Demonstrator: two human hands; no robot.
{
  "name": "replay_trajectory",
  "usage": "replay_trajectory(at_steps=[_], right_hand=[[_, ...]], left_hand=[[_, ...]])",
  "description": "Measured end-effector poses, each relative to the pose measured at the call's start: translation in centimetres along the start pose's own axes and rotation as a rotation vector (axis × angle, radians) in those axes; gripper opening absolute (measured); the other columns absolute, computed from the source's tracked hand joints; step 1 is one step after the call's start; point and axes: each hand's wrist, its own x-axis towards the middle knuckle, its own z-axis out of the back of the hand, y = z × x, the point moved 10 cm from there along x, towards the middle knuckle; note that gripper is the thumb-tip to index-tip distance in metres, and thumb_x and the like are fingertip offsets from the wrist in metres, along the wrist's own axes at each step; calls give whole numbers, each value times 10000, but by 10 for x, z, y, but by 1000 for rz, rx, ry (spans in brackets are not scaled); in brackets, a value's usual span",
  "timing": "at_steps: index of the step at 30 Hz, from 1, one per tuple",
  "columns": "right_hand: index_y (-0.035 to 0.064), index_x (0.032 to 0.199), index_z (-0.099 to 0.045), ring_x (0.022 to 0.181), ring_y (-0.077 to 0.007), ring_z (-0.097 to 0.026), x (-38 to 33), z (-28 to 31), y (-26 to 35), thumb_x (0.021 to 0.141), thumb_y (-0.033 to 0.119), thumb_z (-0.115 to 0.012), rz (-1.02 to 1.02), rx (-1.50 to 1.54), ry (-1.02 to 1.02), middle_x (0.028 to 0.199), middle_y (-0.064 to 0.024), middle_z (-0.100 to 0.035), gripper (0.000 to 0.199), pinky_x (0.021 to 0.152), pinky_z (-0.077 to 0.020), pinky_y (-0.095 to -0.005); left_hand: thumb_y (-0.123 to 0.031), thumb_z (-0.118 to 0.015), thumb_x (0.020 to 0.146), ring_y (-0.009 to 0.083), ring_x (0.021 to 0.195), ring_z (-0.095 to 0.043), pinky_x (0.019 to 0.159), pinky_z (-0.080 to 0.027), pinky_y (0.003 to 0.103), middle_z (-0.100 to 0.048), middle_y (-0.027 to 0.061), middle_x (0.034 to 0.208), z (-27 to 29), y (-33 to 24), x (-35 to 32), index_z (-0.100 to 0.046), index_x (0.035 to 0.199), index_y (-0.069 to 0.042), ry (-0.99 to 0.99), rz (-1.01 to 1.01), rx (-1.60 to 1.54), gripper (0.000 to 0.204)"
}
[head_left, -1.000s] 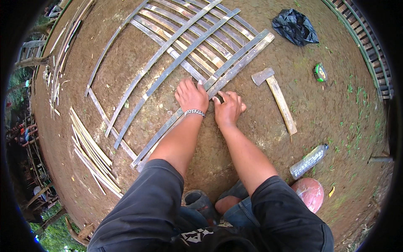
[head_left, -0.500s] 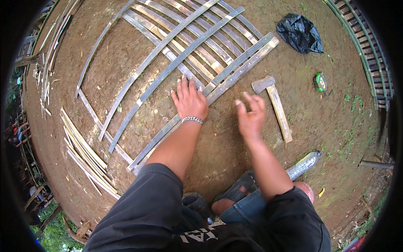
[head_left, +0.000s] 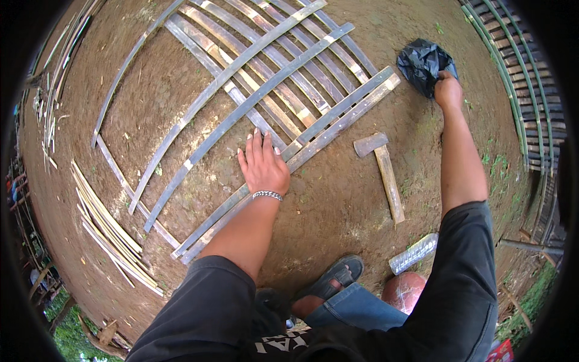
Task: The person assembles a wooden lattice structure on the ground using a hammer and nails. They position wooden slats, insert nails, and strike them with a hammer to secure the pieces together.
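Note:
A lattice of bamboo slats (head_left: pixel 265 90) lies on the bare ground in front of me. My left hand (head_left: pixel 265 166), wearing a chain bracelet, rests on its near rail with the fingers stretched out. At the far right, my right hand (head_left: pixel 448 92) has closed on the near edge of a crumpled black plastic bag (head_left: pixel 422 63); its fingertips are partly hidden there. Between my arms lies a hatchet (head_left: pixel 389 175) with a wooden handle, its metal head beside the lattice's right corner.
Thin split bamboo strips (head_left: pixel 111 229) lie in a bundle at left, with more strips (head_left: pixel 60 84) beyond. A clear plastic bottle (head_left: pixel 415 253) and a reddish round object (head_left: pixel 405 291) are near my right leg. A bamboo slat structure (head_left: pixel 528 90) borders the right side.
My right hand has reached forward and right from beside the hatchet and taken hold of the plastic bag. The green tape measure is now out of sight. My left hand stays on the lattice.

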Motion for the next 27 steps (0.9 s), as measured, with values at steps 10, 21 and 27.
replay_trajectory(at_steps=[10, 21, 27], right_hand=[[46, 1241, -708, 1184, -433, -660, 26, -77, -28, 936, 287, -579, -128, -178, 297, 1262, -258, -689, 410, 1010, -527, -495], [16, 1133, -754, 1201, -398, -669, 30, -63, -29, 881, 185, -676, -229, -240, 291, 1242, -252, -704, 313, 1002, -541, -462], [48, 1182, -741, 1187, -392, -674, 23, -42, 4, 912, 219, -659, -97, -265, 281, 1251, -215, -713, 330, 1002, -546, -463]], left_hand=[[-232, -445, 1034, 327, 1522, -336, 1271, -164, 535, -416, 153, 1613, 0, 1, 2, -513, 1480, -51, 39, 15, -17, 486], [-231, -442, 1030, 326, 1519, -337, 1264, -188, 535, -422, 153, 1606, -1, -4, 2, -504, 1486, -45, 58, 3, -21, 496], [-228, -440, 1030, 327, 1517, -338, 1266, -189, 533, -417, 156, 1605, 1, 2, 1, -501, 1483, -43, 51, 3, -12, 493]])
